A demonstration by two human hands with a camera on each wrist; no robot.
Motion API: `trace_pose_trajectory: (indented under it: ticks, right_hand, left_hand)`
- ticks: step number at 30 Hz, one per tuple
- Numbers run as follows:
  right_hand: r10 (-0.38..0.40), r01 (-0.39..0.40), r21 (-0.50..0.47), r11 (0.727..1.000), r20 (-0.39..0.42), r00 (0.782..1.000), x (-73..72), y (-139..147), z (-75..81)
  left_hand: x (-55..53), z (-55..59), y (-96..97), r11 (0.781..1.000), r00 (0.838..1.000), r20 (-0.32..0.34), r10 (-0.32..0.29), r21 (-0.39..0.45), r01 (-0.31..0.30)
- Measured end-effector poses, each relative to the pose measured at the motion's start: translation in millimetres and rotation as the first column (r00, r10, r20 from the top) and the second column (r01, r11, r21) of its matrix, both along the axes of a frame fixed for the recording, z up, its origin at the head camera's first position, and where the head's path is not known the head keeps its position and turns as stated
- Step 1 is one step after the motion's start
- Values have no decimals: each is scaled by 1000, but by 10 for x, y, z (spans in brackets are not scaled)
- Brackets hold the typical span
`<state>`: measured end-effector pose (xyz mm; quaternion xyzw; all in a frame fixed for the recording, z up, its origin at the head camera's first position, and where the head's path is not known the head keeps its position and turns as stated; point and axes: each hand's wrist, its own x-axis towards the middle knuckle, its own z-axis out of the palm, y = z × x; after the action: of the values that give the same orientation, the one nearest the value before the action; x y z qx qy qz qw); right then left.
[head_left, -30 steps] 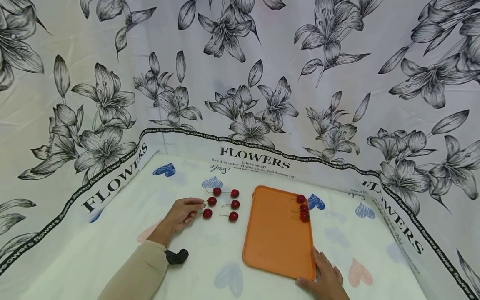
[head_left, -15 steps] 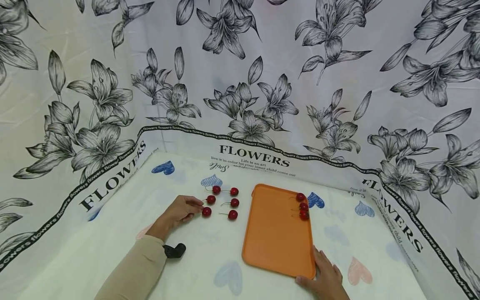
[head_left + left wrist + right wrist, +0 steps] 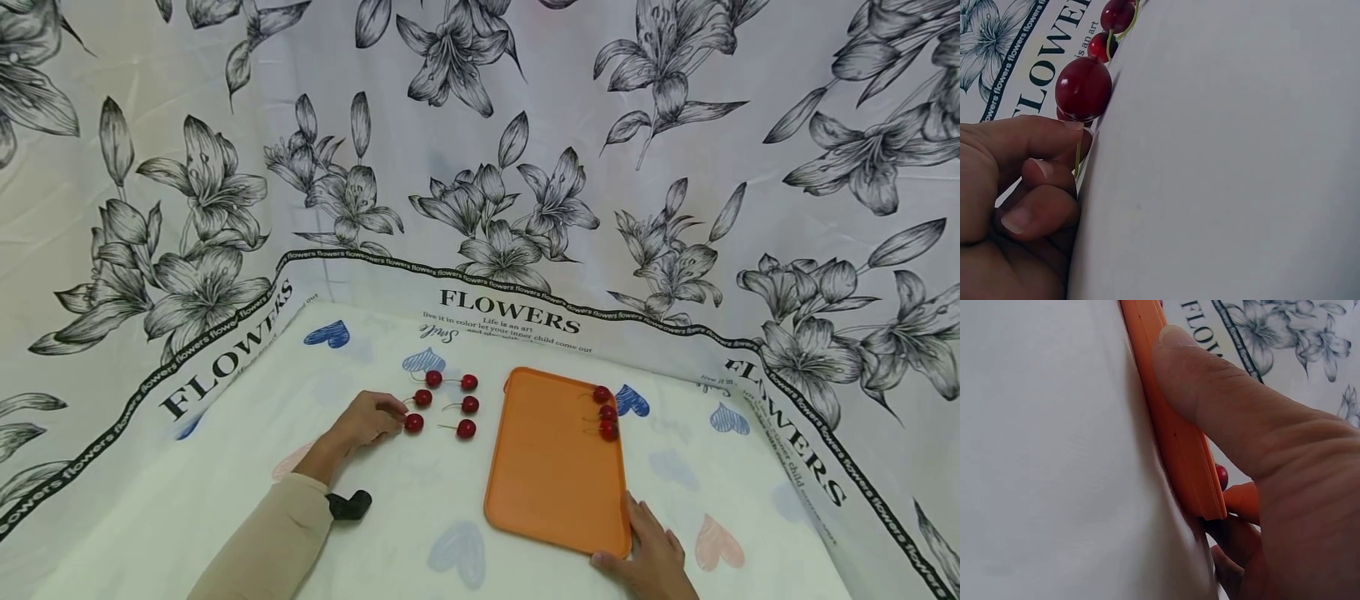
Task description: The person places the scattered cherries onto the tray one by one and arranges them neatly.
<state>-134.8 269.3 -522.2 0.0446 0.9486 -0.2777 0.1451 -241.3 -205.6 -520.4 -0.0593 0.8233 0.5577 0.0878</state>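
Observation:
My left hand point(image 3: 372, 418) reaches in from the left with bent fingers. Its fingertips pinch at the stem end of the nearest cherry point(image 3: 413, 422) in the left column. In the left wrist view that cherry point(image 3: 1084, 89) is large and glossy, its thin green stem running down between the fingertips. At the tray's near right corner, my right hand point(image 3: 647, 557) holds the orange tray point(image 3: 555, 467), thumb on the near edge and fingers along the right side. Close up, the right wrist view has the thumb against the tray's side wall point(image 3: 1175, 437).
Another column of cherries point(image 3: 469, 405) lies between the left hand and the tray. Three cherries point(image 3: 607, 413) sit along the tray's far right edge. A white cloth with printed hearts point(image 3: 457, 557) covers the surface, and a flower-printed curtain point(image 3: 502, 208) rises behind.
My left hand has shifted from beside the middle cherry of the left column to the nearest one. The right hand stays on the tray's corner. The view has tilted slightly.

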Motion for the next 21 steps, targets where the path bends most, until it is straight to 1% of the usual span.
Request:
trace_pose_trajectory:
  ticks: [4,8,11,13,15,17,21]
  right_hand:
    - [-4,4,-1,1000,3,1000,3,2,-3]
    - [-7,7,-7,1000,9,1000,6,-8,-1]
    - [-3,3,-1,1000,9,1000,12,-13,6]
    - [4,-4,1,1000,5,1000,18,-10,10]
    - [11,-11,-1,1000,-4,1000,22,-6,18]
    - [16,-16,-9,1000,-11,1000,25,-2,22]
    - [23,-23,-9,1000,-26,999,41,1,21]
  left_hand:
    - [17,1,-27,1000,1000,-11,0,-19,0]
    - [28,-1,-59,997,999,-41,-20,-75,17]
    - [26,-4,-62,989,994,-89,-61,-143,48]
    - [22,-11,-48,982,990,-114,-80,-180,59]
    - [6,-36,-38,975,986,-141,-87,-216,55]
    - [0,-57,-30,972,983,-160,-86,-232,47]
    - [10,-84,-39,969,976,-200,-89,-243,39]
